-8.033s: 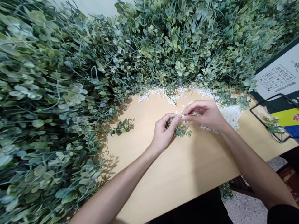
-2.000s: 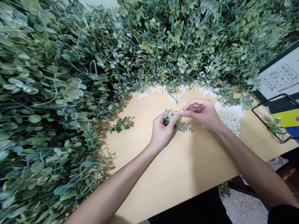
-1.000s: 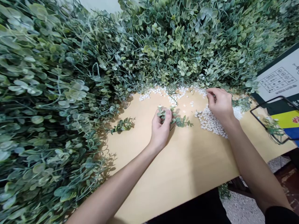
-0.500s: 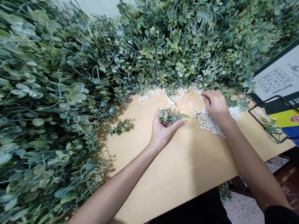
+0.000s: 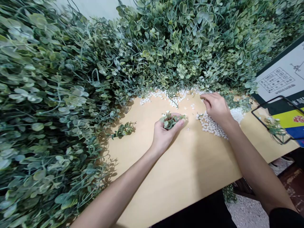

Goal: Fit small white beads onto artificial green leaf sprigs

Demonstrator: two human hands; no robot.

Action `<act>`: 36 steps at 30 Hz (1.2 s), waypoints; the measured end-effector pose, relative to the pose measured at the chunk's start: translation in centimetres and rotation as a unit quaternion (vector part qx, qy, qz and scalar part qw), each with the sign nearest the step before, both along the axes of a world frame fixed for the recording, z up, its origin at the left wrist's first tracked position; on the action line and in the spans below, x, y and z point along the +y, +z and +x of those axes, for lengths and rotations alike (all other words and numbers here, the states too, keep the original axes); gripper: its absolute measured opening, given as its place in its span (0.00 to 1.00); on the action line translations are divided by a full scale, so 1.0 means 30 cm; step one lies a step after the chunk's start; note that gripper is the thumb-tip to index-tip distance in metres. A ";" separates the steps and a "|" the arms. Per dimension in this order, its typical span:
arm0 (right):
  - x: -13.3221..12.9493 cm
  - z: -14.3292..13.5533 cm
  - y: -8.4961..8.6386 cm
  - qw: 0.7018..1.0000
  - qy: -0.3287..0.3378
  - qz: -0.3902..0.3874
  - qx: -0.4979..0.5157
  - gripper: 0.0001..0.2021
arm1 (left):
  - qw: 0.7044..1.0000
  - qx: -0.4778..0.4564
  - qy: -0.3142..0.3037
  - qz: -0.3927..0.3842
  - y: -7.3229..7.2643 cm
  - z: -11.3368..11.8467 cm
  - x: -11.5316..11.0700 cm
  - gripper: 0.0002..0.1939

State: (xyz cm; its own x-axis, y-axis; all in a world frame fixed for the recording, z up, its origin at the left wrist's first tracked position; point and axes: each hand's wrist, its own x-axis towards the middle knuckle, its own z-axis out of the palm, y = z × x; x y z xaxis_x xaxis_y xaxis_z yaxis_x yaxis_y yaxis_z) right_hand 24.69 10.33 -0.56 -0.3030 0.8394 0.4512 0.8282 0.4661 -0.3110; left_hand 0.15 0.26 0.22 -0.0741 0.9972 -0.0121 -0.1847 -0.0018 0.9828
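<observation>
The left hand [image 5: 163, 133] grips a sprig [image 5: 169, 123], seemingly to keep its blooms [image 5: 167, 112] exposed, while the right hand [image 5: 218, 109], grip unclear, arches over white bits [image 5: 208, 125] likely piled for easy reach.

A pale wall [image 5: 97, 9] is at the far left, a green and white board [image 5: 283, 74] and a black wire frame [image 5: 267, 103] are on the right, with speckled floor [image 5: 251, 212] near right

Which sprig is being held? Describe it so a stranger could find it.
Over the light wood-toned tabletop, look for the person's left hand. It holds a small green-leaved sprig; unlike the leafy green sprig lying farther left, it shows white blossoms.
</observation>
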 end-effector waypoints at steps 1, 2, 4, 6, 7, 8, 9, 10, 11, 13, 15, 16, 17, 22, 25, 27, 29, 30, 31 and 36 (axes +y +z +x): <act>-0.001 -0.002 0.000 1.000 0.001 -0.001 -0.003 0.18 | 1.000 0.010 0.003 0.003 -0.003 -0.002 0.001 0.16; -0.001 -0.003 0.000 1.000 0.002 -0.002 -0.005 0.18 | 1.000 0.020 0.004 0.006 -0.006 -0.005 0.002 0.16; 0.001 -0.004 -0.003 1.000 0.002 0.001 -0.009 0.18 | 0.999 0.034 -0.001 0.007 -0.011 -0.010 0.003 0.15; 0.004 -0.004 -0.005 1.000 0.004 0.008 -0.012 0.17 | 0.999 0.043 -0.008 0.011 -0.013 -0.013 0.004 0.14; 0.005 -0.003 -0.006 1.000 0.003 0.009 -0.013 0.17 | 0.999 0.046 -0.010 0.014 -0.012 -0.013 0.004 0.14; 0.005 -0.003 -0.006 1.000 0.001 0.009 -0.015 0.17 | 0.999 0.048 -0.011 0.016 -0.011 -0.013 0.005 0.14; 0.006 -0.003 -0.005 1.000 -0.002 0.007 -0.017 0.17 | 0.999 0.048 -0.012 0.016 -0.010 -0.013 0.005 0.14; 0.006 -0.002 -0.004 1.000 -0.006 0.004 -0.019 0.17 | 0.999 0.047 -0.012 0.016 -0.008 -0.013 0.005 0.14; 0.006 -0.001 -0.003 1.000 -0.010 0.000 -0.020 0.17 | 0.999 0.044 -0.010 0.015 -0.007 -0.012 0.005 0.15; 0.006 0.000 -0.001 1.000 -0.015 -0.006 -0.020 0.16 | 0.999 0.038 -0.006 0.012 -0.006 -0.012 0.005 0.16; 0.005 0.000 0.001 1.000 -0.014 -0.003 -0.009 0.16 | 0.999 0.032 -0.002 0.008 -0.008 -0.012 0.005 0.16; 0.003 -0.002 0.003 1.000 -0.010 0.001 0.003 0.16 | 1.000 0.030 0.000 0.005 -0.009 -0.012 0.005 0.16; 0.001 -0.005 0.005 1.000 -0.006 0.006 0.023 0.15 | 1.000 0.027 0.002 0.003 -0.011 -0.012 0.005 0.17; -0.031 -0.053 0.038 0.956 0.029 -0.080 0.281 0.06 | 1.000 0.021 -0.001 0.006 -0.020 -0.010 0.006 0.17; -0.059 -0.092 0.069 0.879 0.084 -0.200 0.425 0.12 | 1.000 0.022 -0.009 0.013 -0.020 -0.010 0.006 0.15; -0.077 -0.113 0.086 0.834 0.107 -0.267 0.470 0.16 | 0.999 0.025 -0.007 0.018 -0.018 -0.011 0.006 0.15; -0.091 -0.129 0.095 0.798 0.124 -0.322 0.493 0.18 | 0.999 0.026 -0.008 0.022 -0.016 -0.012 0.007 0.16; -0.098 -0.135 0.097 0.784 0.133 -0.344 0.499 0.18 | 0.999 0.024 -0.009 0.023 -0.017 -0.012 0.007 0.15; -0.103 -0.141 0.098 0.773 0.141 -0.362 0.502 0.17 | 0.999 0.020 -0.011 0.024 -0.017 -0.012 0.008 0.15; -0.123 -0.163 0.101 0.750 0.158 -0.414 0.491 0.15 | 1.000 0.000 -0.011 0.020 -0.027 -0.013 0.010 0.13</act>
